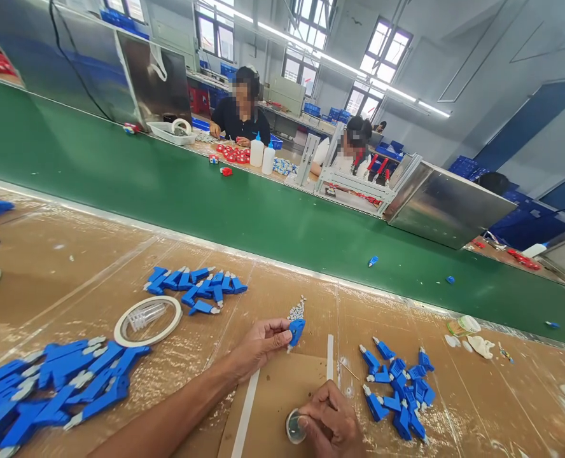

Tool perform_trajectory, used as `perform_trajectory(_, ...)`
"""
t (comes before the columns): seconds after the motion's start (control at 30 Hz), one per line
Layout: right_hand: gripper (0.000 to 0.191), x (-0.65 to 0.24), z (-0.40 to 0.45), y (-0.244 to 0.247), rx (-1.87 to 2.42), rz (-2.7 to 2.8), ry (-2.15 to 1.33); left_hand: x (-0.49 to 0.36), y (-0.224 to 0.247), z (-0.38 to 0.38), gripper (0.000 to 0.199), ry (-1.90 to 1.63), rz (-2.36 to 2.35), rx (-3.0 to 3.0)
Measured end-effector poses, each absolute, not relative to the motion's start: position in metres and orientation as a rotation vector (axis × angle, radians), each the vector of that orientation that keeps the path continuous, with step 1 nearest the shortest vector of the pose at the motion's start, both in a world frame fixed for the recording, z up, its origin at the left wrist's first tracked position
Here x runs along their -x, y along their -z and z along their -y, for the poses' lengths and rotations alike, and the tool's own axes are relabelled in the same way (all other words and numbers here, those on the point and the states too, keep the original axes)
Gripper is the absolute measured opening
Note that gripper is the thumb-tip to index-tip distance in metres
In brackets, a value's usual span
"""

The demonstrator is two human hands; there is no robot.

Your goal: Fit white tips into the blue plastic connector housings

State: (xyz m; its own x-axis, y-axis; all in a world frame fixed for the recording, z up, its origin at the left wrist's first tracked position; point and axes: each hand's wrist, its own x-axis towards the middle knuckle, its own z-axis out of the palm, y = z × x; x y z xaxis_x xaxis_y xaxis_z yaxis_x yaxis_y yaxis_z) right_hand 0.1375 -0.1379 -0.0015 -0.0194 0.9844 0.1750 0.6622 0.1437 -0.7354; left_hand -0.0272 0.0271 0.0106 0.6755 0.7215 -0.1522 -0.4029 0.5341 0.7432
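My left hand (269, 340) pinches a small blue plastic part (296, 332) above the brown worktable. Just behind that part lies a small heap of grey-white pieces (296, 310). Lower down, my right hand (333, 420) has its fingers bent together at a small round clear dish (295, 426); whether something thin is between the fingertips is too small to tell. Under both hands is a cardboard sheet (275, 394) with white tape strips. Blue parts with white tips (399, 388) are piled to the right of my right hand.
More blue parts lie in piles at back left (196, 286) and front left (63, 381), with a tape roll (120, 331) between. A green conveyor (263, 216) crosses behind the table (168, 318). Two people sit beyond it near white bottles (256, 152) and red parts. A jar (468, 324) stands right.
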Motion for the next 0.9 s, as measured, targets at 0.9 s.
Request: perform_trajectory(0.9, 0.035, -0.145, 0.090, -0.039, 1.548, 1.221, -0.532, 0.013, -0.003, -0.009, 0.043, -0.428, -0.544, -0.463)
